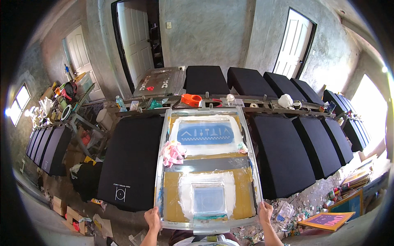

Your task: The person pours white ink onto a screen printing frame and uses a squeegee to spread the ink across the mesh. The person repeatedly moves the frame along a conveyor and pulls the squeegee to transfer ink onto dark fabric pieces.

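Note:
Before me lies a large metal-edged printing screen (159,180) with two stencil windows. The far window is a blue stencil (205,133) with tool shapes and a checkered strip; the near one is a pale square stencil (209,200) with teal ink along its lower edge. My left hand (153,218) is closed on the screen's near left corner. At the near right corner, my right hand (266,212) grips the frame. A crumpled pink-and-white rag (173,153) rests on the screen's left side, and a small wad (242,147) on its right.
Black fabric-covered boards flank the screen: one (130,160) at left, several (281,156) at right, more behind. A crossbar carries an orange tape dispenser (191,99), a bottle (120,103) and a white wad (285,101). Scraps litter the floor around an orange-framed screen (326,220).

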